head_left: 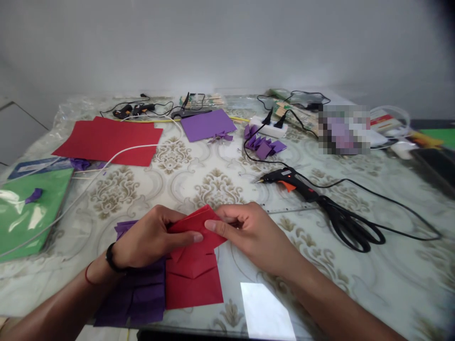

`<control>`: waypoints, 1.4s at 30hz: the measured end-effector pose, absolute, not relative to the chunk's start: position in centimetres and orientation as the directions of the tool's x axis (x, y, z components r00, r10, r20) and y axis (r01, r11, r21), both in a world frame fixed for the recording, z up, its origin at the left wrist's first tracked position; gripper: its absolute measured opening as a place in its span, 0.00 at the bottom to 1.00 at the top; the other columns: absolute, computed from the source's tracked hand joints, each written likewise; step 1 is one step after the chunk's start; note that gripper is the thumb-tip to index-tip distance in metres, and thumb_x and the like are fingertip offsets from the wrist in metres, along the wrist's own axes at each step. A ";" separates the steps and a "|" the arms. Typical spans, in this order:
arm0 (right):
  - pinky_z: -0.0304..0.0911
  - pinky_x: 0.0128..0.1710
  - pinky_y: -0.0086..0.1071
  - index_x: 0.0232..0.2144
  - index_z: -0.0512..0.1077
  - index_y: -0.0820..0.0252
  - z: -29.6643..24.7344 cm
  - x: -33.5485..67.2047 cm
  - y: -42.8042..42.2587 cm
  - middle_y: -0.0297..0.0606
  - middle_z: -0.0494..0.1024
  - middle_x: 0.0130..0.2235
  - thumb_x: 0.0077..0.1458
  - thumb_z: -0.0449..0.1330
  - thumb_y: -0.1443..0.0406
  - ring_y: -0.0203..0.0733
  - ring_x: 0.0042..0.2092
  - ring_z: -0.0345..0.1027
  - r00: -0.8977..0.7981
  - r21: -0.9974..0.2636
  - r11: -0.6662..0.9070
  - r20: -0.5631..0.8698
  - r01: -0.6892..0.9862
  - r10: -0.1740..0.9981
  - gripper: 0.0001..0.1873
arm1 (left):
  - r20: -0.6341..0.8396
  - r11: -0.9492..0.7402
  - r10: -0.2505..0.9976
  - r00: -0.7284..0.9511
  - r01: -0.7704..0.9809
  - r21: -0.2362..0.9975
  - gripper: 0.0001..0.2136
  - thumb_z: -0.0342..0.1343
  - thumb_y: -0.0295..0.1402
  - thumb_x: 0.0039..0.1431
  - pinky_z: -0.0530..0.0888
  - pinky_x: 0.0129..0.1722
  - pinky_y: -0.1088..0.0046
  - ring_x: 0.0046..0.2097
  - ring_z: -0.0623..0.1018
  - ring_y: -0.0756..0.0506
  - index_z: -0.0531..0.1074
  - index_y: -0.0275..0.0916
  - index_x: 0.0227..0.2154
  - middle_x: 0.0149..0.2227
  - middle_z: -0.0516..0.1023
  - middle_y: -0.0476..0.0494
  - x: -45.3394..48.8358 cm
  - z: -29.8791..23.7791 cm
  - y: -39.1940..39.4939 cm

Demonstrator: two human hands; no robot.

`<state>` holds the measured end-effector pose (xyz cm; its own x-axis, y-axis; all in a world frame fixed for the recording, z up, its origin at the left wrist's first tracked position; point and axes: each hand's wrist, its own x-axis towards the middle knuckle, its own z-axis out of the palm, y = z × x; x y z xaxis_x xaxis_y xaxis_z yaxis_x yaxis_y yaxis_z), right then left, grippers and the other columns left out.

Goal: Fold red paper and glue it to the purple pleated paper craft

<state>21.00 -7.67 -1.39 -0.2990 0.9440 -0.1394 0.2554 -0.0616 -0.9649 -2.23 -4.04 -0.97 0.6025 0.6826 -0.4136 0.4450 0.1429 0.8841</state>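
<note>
Between my two hands is a folded piece of red paper (194,221), its layers pinched together. My left hand (156,237) grips its left side with the thumb lying along the front. At the right edge, my right hand (245,227) pinches it between thumb and fingers. Below the hands, more red paper (195,289) with creases across it lies flat on the table. Folded purple paper (145,293) lies beside it on the left, partly hidden under my left wrist and forearm.
A black glue gun (291,182) rests right of centre by large scissors (351,227), its cable looping right. Red sheets (110,139), a purple sheet (208,125), folded purple pieces (265,147) and a white power strip (268,127) lie farther back. Bagged green paper (31,208) is at left.
</note>
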 end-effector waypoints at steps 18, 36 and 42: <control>0.47 0.27 0.32 0.21 0.61 0.56 -2.8 20.2 -7.8 0.26 0.58 0.22 0.65 0.61 0.52 0.34 0.26 0.50 -0.278 -0.930 0.052 -0.055 0.364 0.959 0.25 | -0.340 0.053 0.749 0.569 0.460 0.886 0.22 0.59 0.45 0.64 0.52 0.22 0.79 0.26 0.54 0.54 0.62 0.38 0.21 0.23 0.56 0.55 -1.8 -1.2 -4.5; 0.51 0.24 0.30 0.22 0.67 0.57 -2.8 21.4 -7.2 0.27 0.61 0.22 0.66 0.61 0.52 0.33 0.25 0.53 -0.060 -0.979 0.082 0.072 0.186 0.996 0.23 | -0.328 0.340 0.810 0.487 0.066 0.938 0.13 0.72 0.42 0.57 0.79 0.40 0.73 0.37 0.84 0.45 0.86 0.38 0.37 0.34 0.87 0.44 -2.0 -1.9 -3.8; 0.72 0.34 0.34 0.37 0.83 0.55 -3.5 20.7 -7.5 0.37 0.84 0.33 0.61 0.68 0.52 0.43 0.35 0.77 -0.168 -0.999 -0.028 -0.030 0.019 0.985 0.14 | -0.232 0.270 0.847 0.478 -0.011 0.963 0.13 0.72 0.39 0.57 0.80 0.40 0.73 0.37 0.84 0.45 0.86 0.38 0.42 0.35 0.88 0.44 -1.8 -2.2 -4.0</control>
